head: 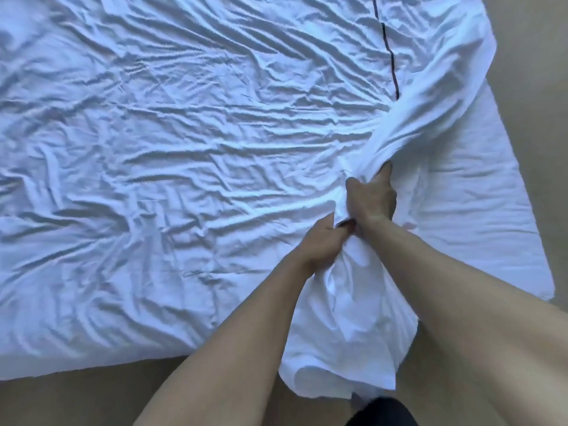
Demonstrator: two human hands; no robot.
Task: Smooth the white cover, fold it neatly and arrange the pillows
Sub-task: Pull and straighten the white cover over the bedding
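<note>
Just beyond the left hand (319,244), the right hand (373,195) grips a gathered ridge of the white cover (184,155), its fingers curled round the bunched cloth. The left hand pinches the same bunch from the near side, thumb and fingers closed on the fabric, almost touching the right wrist. Both forearms reach out from the bottom edge, bare. From the two hands the ridge runs away and to the right, rising in a thick fold toward a thin dark stripe (390,56) that runs along the cover far beyond the right hand. To the left of the hands the cover lies spread and heavily wrinkled on the beige floor (61,401). Nearer than the left hand, a loose flap of the cover hangs bunched between the forearms. To the right of the right hand a flatter white layer lies on the floor, its edge well apart from the hands.
</note>
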